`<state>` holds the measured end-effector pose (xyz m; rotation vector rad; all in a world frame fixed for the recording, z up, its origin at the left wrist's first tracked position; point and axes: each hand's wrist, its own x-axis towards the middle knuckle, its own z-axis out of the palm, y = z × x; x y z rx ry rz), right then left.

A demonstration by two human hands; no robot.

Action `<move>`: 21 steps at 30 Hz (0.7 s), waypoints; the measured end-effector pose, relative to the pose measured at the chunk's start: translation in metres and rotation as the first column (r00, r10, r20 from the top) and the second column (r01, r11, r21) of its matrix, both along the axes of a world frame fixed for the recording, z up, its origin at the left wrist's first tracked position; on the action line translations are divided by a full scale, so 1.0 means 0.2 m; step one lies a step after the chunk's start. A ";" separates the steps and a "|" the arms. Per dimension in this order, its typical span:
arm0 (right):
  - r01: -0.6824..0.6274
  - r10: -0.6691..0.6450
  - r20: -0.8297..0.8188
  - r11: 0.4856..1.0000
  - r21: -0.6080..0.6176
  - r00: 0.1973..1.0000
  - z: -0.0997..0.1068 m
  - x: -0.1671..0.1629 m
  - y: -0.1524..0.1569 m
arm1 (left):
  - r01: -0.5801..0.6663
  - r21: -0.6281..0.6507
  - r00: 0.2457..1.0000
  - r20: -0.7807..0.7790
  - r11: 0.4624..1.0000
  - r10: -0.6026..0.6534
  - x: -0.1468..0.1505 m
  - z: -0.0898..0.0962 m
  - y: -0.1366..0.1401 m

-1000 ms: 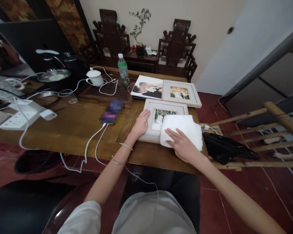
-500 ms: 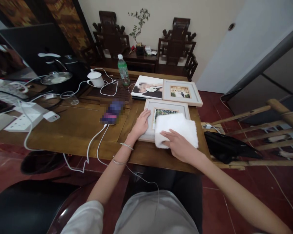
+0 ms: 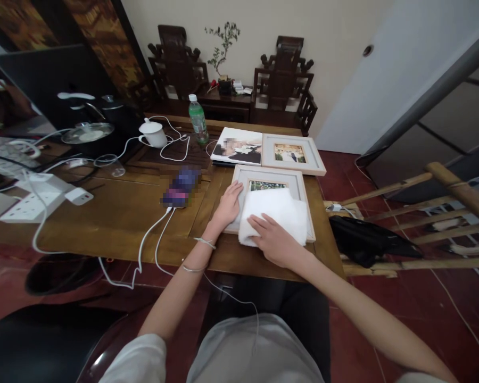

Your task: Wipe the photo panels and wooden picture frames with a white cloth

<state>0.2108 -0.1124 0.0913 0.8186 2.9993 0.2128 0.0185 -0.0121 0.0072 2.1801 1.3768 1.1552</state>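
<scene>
A picture frame [image 3: 273,173] with a pale wooden border lies face up near the table's front edge. My left hand [image 3: 229,205] rests along its left side, fingers stretched out and lying flat. In my right hand [image 3: 273,239] is a folded white towel [image 3: 277,207], pressed onto the frame's lower part; the fingers lie over its near left side and the thumb is hidden. The towel covers most of the photo, whose top strip still shows. Directly behind lie a second picture frame [image 3: 314,150] and a white photo album [image 3: 239,139] with a portrait on its cover.
A phone [image 3: 181,187] with a white cable lies left of my left hand. Behind it stand a lidded white cup [image 3: 153,133] and a green-labelled bottle [image 3: 198,119]. A power strip [image 3: 35,202], clear cup [image 3: 109,165] and pot [image 3: 88,137] occupy the left; a bamboo rack [image 3: 407,186] stands right.
My right hand has slid the towel left across the frame, uncovering the frame's lower right corner. My left hand stays on the left side. The whole view has shifted slightly.
</scene>
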 end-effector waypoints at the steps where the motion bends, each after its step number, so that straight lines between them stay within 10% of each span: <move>1: -0.014 0.014 -0.012 1.000 0.009 1.000 -0.01 -0.03 0.01 | 0.005 0.005 1.000 -0.010 1.000 -0.005 0.00 0.00 0.00; 14: 0.193 -0.193 -0.007 0.978 0.079 0.981 0.05 0.54 -0.14 | 0.063 0.053 0.995 -0.076 0.997 -0.059 -0.04 -0.04 0.03; 21: 0.275 -0.275 -0.011 0.959 0.074 0.961 0.02 0.56 0.10 | 0.070 0.057 0.993 -0.096 0.996 -0.065 -0.04 -0.03 0.02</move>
